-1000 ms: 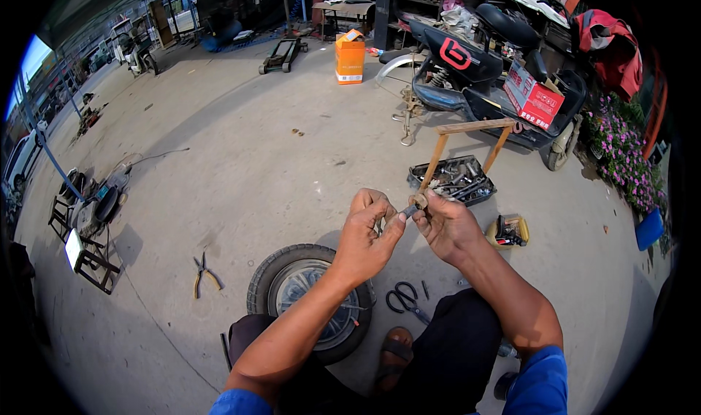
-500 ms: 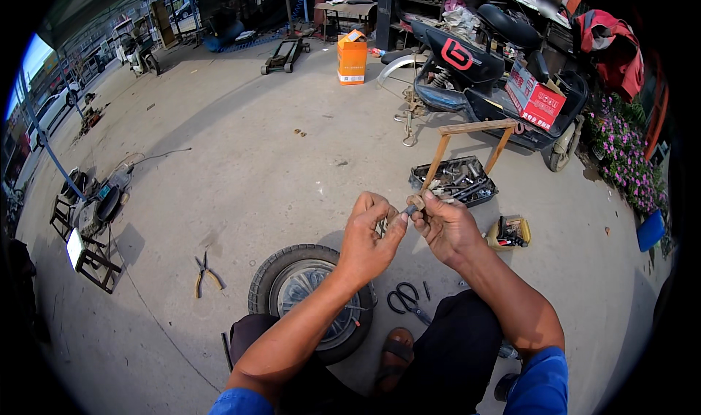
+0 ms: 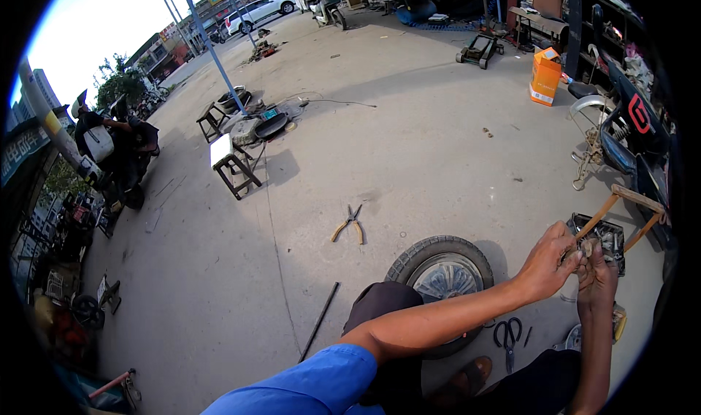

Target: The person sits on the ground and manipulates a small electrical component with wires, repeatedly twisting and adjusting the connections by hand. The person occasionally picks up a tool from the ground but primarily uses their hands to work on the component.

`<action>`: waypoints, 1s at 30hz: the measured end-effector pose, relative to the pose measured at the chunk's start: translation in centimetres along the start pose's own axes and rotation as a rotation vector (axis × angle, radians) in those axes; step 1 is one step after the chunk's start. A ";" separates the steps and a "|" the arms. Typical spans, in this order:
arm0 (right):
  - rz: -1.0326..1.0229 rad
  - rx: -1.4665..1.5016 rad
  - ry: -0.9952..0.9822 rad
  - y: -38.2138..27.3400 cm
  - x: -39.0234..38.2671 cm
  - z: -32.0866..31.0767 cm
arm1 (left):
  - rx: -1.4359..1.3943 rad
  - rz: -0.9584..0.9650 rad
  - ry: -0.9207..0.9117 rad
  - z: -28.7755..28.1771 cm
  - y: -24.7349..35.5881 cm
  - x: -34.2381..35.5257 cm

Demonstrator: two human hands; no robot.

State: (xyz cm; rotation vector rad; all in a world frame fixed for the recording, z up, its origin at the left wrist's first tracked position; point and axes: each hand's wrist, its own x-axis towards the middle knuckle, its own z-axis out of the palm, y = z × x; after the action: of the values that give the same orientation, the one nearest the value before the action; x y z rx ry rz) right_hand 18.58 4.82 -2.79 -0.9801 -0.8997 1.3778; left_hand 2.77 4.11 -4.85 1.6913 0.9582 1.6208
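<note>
Concrete yard (image 3: pixel 409 145), wide and bare out to the far road. Scooter (image 3: pixel 628 134) parked far right. Wheel (image 3: pixel 440 272) lies flat on the ground near me, just left of my hands. Stool (image 3: pixel 232 165) far left, orange box (image 3: pixel 545 77) far right. Crate (image 3: pixel 602 236) sits right behind my hands, wooden frame (image 3: pixel 634 209) over it. Pliers (image 3: pixel 349 223) on the ground beyond the wheel, scissors (image 3: pixel 508 336) near right of it, rod (image 3: pixel 319 331) near left.

Both hands up at right, touching. Left hand (image 3: pixel 546 263) and right hand (image 3: pixel 597 278) have fingers pressed together, pinching a small metal part (image 3: pixel 577 250) between them. Part too small for me to identify.
</note>
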 end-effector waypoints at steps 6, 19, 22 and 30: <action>-0.087 -0.061 -0.073 1.3 0.9 -0.6 | -0.095 -0.077 0.058 0.3 -0.6 -0.3; -0.045 -0.221 -0.275 0.9 1.9 -1.8 | -0.010 -0.035 0.105 -0.3 -0.8 -0.2; -0.077 -0.228 -0.255 1.0 1.4 -0.9 | 0.009 -0.017 0.109 0.0 -1.7 -0.2; -0.025 -0.242 -0.351 0.5 1.9 -2.5 | -0.127 -0.054 0.126 0.5 -2.3 0.1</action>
State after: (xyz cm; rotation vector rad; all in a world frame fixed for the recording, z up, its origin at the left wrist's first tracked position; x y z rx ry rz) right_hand 20.76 6.63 -4.23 -0.9162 -1.3614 1.4689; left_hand 3.04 5.52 -6.78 1.4813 0.9317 1.7309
